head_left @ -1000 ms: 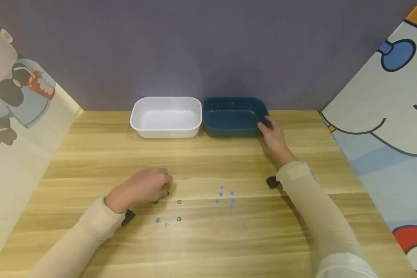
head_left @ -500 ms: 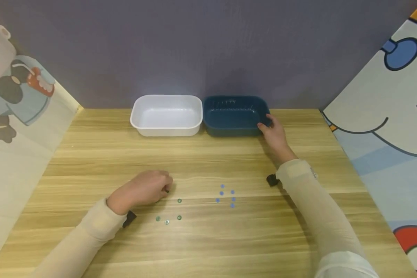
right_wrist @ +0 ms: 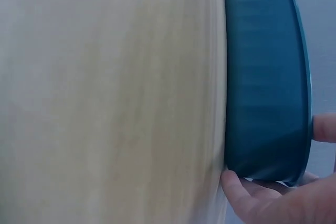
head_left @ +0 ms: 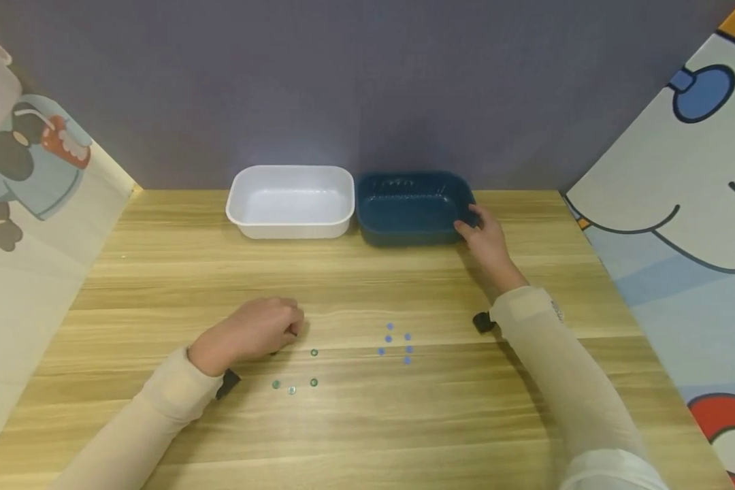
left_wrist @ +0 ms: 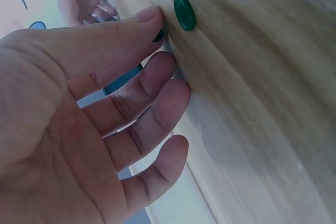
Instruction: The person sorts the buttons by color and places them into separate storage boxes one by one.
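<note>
While three green discs [head_left: 291, 390] lie nearest on the wooden table [head_left: 404, 435], the left hand [head_left: 248, 331] is just past them, low over the wood. Its thumb and first finger pinch a dark green disc [left_wrist: 158, 36], and the other fingers are bent and a bit apart. One loose green disc [left_wrist: 185, 13] lies just beside the thumb tip. Picking up seems to be the step now, and the next move likely calls for a snug pinch and a gentle lift. To the right, six blue discs [head_left: 388, 339] lie in a loose bunch. Farther off, the right hand [head_left: 490, 248] holds the right end of the dark blue tub [head_left: 407, 235], thumb at the rim. Just beside that is the white tub [head_left: 290, 231]. Both tubs show their floors, with no disc seen on them. A grey wall [head_left: 355, 82] stands behind.
</note>
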Demonstrator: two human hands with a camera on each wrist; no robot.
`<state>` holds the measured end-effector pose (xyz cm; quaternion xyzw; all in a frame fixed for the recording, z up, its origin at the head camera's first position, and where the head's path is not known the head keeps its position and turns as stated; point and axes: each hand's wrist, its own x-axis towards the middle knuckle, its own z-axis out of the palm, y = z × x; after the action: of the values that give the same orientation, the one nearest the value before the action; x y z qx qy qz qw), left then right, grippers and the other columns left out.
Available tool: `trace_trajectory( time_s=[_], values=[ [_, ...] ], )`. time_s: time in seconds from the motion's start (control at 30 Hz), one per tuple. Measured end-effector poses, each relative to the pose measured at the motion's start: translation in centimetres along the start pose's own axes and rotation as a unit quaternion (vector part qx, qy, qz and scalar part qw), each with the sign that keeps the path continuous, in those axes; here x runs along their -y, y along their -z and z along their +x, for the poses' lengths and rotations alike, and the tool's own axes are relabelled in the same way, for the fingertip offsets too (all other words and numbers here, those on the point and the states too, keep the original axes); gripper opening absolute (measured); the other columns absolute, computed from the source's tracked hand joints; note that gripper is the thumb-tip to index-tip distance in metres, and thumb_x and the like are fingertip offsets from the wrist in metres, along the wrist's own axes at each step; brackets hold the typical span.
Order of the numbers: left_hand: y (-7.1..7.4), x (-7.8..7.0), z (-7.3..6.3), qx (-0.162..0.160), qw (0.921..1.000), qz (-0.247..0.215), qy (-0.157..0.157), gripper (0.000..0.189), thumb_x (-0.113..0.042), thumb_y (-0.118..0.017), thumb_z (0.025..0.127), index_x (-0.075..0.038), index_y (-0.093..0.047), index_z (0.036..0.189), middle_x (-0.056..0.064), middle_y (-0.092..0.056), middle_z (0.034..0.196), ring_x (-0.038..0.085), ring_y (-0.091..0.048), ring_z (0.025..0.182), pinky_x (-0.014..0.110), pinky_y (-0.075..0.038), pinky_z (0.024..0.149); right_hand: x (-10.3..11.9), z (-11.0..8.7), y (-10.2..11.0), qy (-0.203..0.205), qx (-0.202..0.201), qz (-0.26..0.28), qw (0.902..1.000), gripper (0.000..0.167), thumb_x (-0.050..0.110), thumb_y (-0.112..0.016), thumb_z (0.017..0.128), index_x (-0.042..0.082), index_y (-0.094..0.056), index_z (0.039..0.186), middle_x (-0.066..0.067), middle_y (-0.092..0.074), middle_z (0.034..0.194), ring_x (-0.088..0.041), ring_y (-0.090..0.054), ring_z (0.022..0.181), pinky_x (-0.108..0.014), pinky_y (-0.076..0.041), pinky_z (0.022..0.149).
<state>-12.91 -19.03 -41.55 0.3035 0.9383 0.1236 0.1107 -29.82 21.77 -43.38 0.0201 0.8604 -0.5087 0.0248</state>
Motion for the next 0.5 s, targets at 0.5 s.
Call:
trace_trajectory(
  time_s=[0.5],
  values=[
    [0.6, -0.2, 2.2, -0.036, 0.999, -0.007, -0.028, 0.038, -0.007, -0.066, 0.096, -0.021, -0.049, 0.064, -0.007, -0.043, 0.067, 0.008, -0.039, 0.06, 0.023, -0.039, 0.054, -0.1, -1.5, 0.3, 0.007, -0.004, 0.006, 0.9999, 0.068, 0.028, -0.062, 0.1, 0.01, -0.033, 0.158, -0.019, -0.026, 0.162, -0.035, -0.047, 0.13, -0.046, -0.045, 0.103]
  ],
)
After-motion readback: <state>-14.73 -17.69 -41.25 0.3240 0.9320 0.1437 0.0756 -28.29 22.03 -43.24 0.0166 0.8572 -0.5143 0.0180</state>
